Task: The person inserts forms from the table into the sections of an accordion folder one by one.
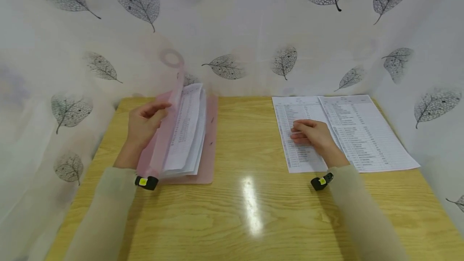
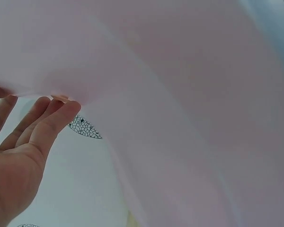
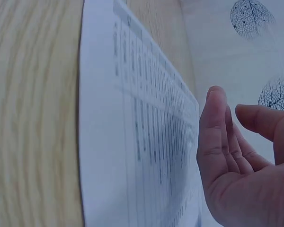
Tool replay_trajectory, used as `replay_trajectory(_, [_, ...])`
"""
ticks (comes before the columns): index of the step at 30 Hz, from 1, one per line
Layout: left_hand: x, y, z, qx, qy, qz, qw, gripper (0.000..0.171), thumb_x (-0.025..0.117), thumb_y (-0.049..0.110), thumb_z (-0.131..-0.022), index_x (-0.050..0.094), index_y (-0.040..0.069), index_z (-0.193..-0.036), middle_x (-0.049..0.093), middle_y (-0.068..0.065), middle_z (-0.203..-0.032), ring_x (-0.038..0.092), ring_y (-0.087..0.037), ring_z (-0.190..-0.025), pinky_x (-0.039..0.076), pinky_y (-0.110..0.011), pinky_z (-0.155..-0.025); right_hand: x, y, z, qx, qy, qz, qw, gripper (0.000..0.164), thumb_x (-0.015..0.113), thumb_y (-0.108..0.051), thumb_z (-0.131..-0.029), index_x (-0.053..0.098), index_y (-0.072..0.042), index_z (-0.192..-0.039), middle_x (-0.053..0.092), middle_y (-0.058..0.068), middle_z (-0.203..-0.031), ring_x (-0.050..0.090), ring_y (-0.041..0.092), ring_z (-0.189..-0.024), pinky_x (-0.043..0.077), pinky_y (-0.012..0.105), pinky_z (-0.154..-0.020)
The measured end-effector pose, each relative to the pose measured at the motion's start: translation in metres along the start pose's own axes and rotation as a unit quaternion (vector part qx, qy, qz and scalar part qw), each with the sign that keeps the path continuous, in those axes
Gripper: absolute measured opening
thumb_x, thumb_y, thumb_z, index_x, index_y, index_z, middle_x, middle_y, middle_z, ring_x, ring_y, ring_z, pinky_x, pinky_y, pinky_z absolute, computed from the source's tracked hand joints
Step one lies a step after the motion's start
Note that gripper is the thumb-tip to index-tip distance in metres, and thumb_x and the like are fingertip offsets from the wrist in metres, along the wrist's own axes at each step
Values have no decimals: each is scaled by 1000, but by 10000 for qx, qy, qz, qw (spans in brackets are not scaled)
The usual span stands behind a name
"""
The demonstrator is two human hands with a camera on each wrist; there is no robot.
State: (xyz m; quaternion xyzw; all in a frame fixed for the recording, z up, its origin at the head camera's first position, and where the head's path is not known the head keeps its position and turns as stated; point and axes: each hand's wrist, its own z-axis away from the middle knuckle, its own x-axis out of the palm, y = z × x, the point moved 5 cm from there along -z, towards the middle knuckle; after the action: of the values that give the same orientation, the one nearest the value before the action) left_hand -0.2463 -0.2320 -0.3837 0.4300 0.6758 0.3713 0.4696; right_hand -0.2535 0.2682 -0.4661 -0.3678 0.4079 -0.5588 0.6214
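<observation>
A pink folder (image 1: 214, 140) lies at the left of the table, and its translucent front cover (image 1: 164, 144) stands partly raised. My left hand (image 1: 146, 124) pinches the cover's edge between thumb and fingers; in the left wrist view the cover (image 2: 189, 123) fills most of the picture. Inside the folder sits a stack of printed papers (image 1: 185, 132), fanned at the right edge. On the right, my right hand (image 1: 312, 134) is over a printed sheet (image 1: 301, 158) with nothing in its loosely bent fingers. In the right wrist view that hand (image 3: 241, 175) appears just above the sheet.
A second printed sheet (image 1: 369, 140) lies beside the first, slightly overlapping it. The wooden table (image 1: 203, 220) extends between folder and sheets and toward the front. Behind and at both sides hangs a white cloth (image 1: 246, 23) with a leaf print.
</observation>
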Motion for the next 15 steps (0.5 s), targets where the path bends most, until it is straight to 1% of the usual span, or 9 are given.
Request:
replay_trajectory(3, [-1,1,1,3,16,-63,10000,25,67,9,-98,76,-6,-116,70,31,-88,57,4,-69,46,-13,-60,-18,0,2,-63,198,371,9991,61,64,-27,-105,46,8,-152,74,-12,-90,77,7,-80,64,27,-77])
replay_trajectory(7, [-2,0,2,-6,55,-107,9999,25,66,8,-98,76,-6,-116,70,31,-87,55,4,-66,45,-13,-59,-51,1,1,-106,678,840,9941,59,64,-30,-105,50,6,-149,72,-18,-87,76,4,-79,63,26,-76])
replay_trajectory(10, [-1,0,1,-6,32,-77,10000,25,66,8,-97,75,-7,-116,70,32,-87,55,4,-66,44,-13,-59,-77,4,0,-75,946,917,9913,57,64,-30,-105,51,5,-147,71,-22,-84,75,2,-78,63,25,-75])
replay_trajectory(15, [0,-1,1,-47,21,-40,10000,26,67,8,-97,75,-8,-116,71,31,-87,56,4,-67,46,-13,-59,-107,9,2,-95,1087,964,9894,54,64,-29,-104,51,4,-144,70,-23,-82,73,0,-77,63,24,-72])
